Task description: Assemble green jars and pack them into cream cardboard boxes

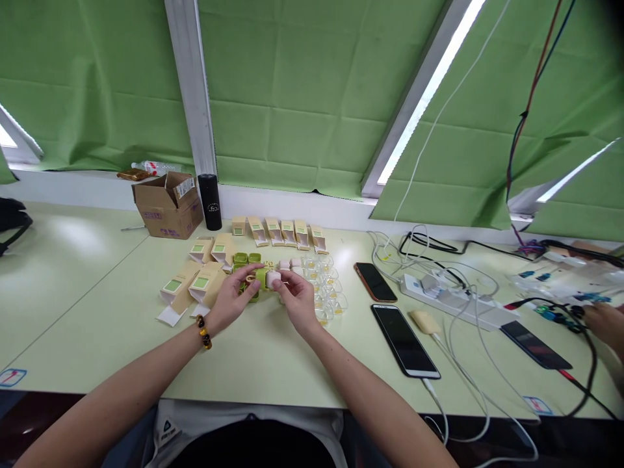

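Over the table my left hand (231,299) is closed on a small green cup (261,279). My right hand (298,302) pinches a pale pinkish-white rounded block (273,279) against the cup's right side; whether it sits inside the cup I cannot tell. Several more green cups (247,259) stand behind and below my left hand, partly hidden. Pale blocks (295,263) lie just beyond my right fingers. To their right are rows of small clear plastic containers (327,289). Left of my hands stand tan cartons (209,279) with green labels and open flaps.
More tan cartons (287,232) line the back. A cardboard box (168,208) and a black bottle (209,201) stand behind at left. Phones (404,341), a power strip (453,301) and tangled cables lie at right. Another person's hand (604,325) is at the far right.
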Demonstrator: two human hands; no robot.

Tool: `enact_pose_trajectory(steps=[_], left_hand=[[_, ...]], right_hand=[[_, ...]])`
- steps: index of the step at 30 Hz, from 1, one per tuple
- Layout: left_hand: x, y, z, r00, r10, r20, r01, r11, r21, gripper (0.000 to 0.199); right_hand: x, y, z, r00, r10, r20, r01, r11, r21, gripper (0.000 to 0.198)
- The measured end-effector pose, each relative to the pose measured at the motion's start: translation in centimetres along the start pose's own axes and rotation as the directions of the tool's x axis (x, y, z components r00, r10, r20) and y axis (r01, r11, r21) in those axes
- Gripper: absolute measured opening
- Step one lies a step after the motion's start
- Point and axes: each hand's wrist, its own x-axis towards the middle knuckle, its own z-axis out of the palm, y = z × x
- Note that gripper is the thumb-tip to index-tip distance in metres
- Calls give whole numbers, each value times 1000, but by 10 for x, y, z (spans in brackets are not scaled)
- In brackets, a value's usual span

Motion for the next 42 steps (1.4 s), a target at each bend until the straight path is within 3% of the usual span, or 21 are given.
enact_pose_trajectory(steps=[26, 33, 42], left_hand=[[-1, -3, -4, 997, 1, 76, -17, 976, 215, 51], [-4, -1, 2, 990, 127, 67, -142, 934, 327, 53], [-4, -5, 4, 986, 160, 55, -169, 934, 316, 51]], right_hand=[[0, -4, 0, 995, 58, 77, -62, 997, 44, 33], [2, 1, -1, 990, 108, 86, -115, 990, 78, 36], [2, 5, 0, 974, 194, 114, -211, 964, 161, 39]])
